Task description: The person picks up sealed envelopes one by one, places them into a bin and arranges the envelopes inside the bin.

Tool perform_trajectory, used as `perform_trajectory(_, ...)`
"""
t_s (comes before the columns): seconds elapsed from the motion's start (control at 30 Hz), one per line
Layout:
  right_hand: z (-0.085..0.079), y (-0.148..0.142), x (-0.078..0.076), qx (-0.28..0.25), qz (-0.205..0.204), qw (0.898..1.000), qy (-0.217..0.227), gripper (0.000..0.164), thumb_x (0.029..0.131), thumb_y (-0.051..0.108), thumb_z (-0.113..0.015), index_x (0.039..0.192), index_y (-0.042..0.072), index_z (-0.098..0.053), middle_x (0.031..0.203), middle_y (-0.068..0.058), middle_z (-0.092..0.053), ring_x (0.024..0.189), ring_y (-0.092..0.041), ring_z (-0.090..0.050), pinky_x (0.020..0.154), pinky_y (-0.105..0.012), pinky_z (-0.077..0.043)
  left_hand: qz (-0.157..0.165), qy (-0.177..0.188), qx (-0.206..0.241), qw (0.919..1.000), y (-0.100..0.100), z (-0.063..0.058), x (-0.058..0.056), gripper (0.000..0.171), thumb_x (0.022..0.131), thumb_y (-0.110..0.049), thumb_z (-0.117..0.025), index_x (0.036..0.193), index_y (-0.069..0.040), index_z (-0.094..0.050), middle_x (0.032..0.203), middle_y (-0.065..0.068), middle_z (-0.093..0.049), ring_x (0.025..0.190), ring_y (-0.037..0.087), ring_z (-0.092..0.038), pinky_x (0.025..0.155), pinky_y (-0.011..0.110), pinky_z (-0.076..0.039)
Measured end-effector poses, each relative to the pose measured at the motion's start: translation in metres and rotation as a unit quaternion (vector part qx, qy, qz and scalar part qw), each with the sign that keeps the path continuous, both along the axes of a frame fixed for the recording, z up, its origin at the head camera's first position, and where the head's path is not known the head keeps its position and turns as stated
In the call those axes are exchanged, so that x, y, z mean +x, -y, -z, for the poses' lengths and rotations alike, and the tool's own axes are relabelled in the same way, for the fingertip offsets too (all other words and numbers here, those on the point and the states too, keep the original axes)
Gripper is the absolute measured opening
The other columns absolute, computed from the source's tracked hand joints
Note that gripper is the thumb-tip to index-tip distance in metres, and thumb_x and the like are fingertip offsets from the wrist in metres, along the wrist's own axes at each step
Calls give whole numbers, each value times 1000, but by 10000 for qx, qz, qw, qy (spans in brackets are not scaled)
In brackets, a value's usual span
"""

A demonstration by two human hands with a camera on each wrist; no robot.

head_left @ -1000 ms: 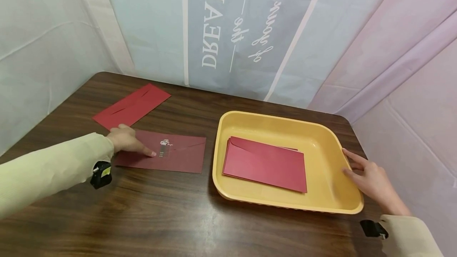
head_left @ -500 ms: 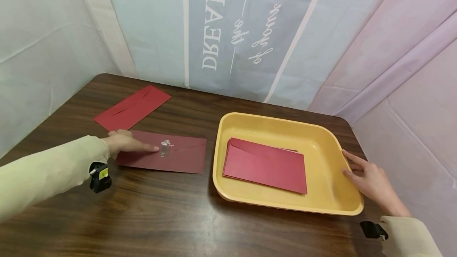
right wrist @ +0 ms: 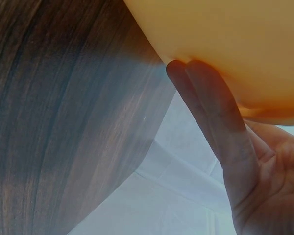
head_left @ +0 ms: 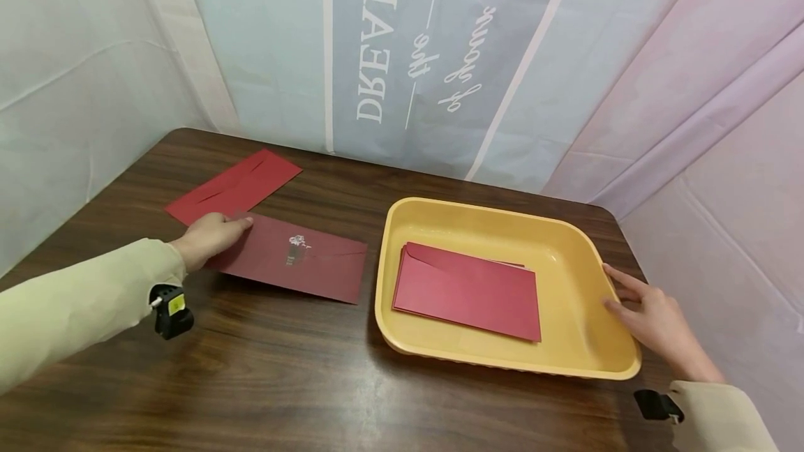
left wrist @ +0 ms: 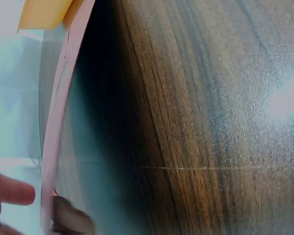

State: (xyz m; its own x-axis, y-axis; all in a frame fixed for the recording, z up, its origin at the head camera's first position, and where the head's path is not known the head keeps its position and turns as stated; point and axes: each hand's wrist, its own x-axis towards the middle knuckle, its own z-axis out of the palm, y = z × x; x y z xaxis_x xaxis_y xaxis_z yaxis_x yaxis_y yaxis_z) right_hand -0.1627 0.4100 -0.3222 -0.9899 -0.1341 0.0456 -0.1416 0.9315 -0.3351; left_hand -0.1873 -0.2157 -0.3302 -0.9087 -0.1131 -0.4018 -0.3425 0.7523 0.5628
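At the left of the head view, my left hand (head_left: 212,237) pinches the left end of a dark red envelope (head_left: 323,267) with a small white flower print. In the left wrist view the envelope (left wrist: 63,98) stands edge-on between thumb and fingers, tilted up off the table. My right hand (head_left: 659,319) holds the right rim of a yellow plastic tray (head_left: 584,340), and in the right wrist view its fingers (right wrist: 210,107) lie along the outer wall. Inside the tray rests a small stack of red envelopes (head_left: 467,291).
A brighter red envelope (head_left: 235,187) lies on the brown wooden table (head_left: 270,382) at the back left, behind the left hand. A printed cloth backdrop (head_left: 427,54) hangs behind the far table edge, with pale cloth at both sides.
My left hand has gone from lying across the dark envelope to gripping its left end, and that end has risen from the table. The right hand and tray stay put.
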Motion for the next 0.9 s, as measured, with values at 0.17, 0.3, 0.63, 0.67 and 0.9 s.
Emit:
perform_trajectory(0.17, 0, -1, 0, -15, 14, 10000, 11, 57, 90, 16, -65, 140, 0, -45, 96, -24, -71, 74, -31, -69, 57, -19, -44, -223, -445, -49, 9988, -2, 0, -1, 63, 98, -43, -39, 125, 13, -50, 122, 31, -49, 98, 32, -46, 75, 35, -42)
perform_trajectory(0.3, 1, -1, 1, -23, 12, 10000, 4, 57, 89, 16, -65, 140, 0, -46, 96, -24, -71, 72, -24, -68, 57, -19, -44, -232, -494, -76, 9985, -3, 0, -1, 64, 97, -43, -41, 128, 13, -48, 128, 32, -46, 103, 34, -45, 81, 39, -43)
perform_trajectory(0.63, 1, -2, 1, -76, 42, 9999, 90, 58, 90, 17, -66, 141, 1, -44, 100, -25, -70, 71, -20, -68, 56, -20, -45, -182, -484, 66, 9986, -7, -1, 0, 69, 99, -36, -42, 139, 18, -30, 140, 38, -34, 123, 45, -40, 101, 56, -38)
perform_trajectory(0.67, 2, -2, 1, -58, 54, 9999, 92, 58, 90, 17, -66, 141, 1, -44, 100, -25, -70, 72, -25, -69, 56, -20, -45, -190, -476, 104, 9986, -8, -1, 0, 68, 100, -36, -41, 139, 18, -30, 139, 38, -35, 122, 45, -41, 99, 55, -40)
perform_trajectory(0.9, 2, -1, 0, -66, 69, 9999, 120, 58, 90, 17, -65, 142, 1, -44, 100, -25, -70, 72, -23, -68, 57, -19, -45, -155, -525, 510, 9972, -9, -5, -1, 62, 102, -34, -34, 134, 19, -36, 119, 29, -47, 101, 33, -46, 80, 38, -43)
